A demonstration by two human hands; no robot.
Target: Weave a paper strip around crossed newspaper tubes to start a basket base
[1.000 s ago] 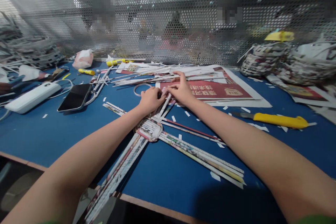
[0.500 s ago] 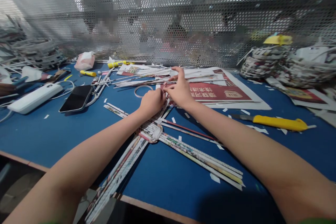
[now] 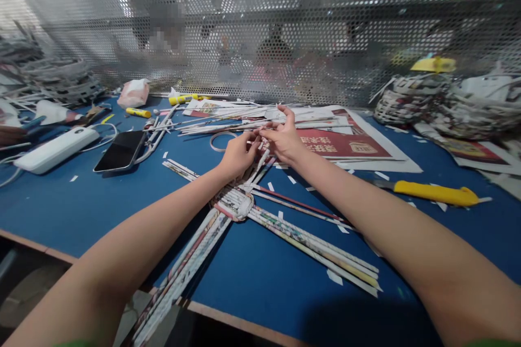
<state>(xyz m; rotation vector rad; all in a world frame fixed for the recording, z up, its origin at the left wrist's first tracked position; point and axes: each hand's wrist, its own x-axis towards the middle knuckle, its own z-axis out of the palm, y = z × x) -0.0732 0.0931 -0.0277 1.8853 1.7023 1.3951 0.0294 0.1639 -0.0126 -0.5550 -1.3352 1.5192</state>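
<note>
A woven base of rolled newspaper tubes (image 3: 240, 205) lies on the blue table, its spokes fanning out in several bundles. Beyond its centre, my left hand (image 3: 239, 153) is closed with fingertips pinching a paper tube (image 3: 264, 158) that rises from the base. My right hand (image 3: 285, 138) pinches the same tube close by, thumb against fingers, with its index finger raised. The fingertips of both hands nearly meet, and the tube's upper end is partly hidden by them. One spoke bundle (image 3: 313, 246) extends to the lower right, another (image 3: 183, 276) over the front table edge.
A yellow utility knife (image 3: 435, 193) lies at the right, a phone (image 3: 120, 150) and white power bank (image 3: 57, 150) at the left. Loose paper tubes and a red printed sheet (image 3: 345, 143) are behind the hands. Woven baskets (image 3: 411, 98) stand against the perforated metal screen (image 3: 260, 27).
My hands have shifted slightly apart and the left fingers have loosened their curl, so more of the pale tube shows between them. The woven base stays in place.
</note>
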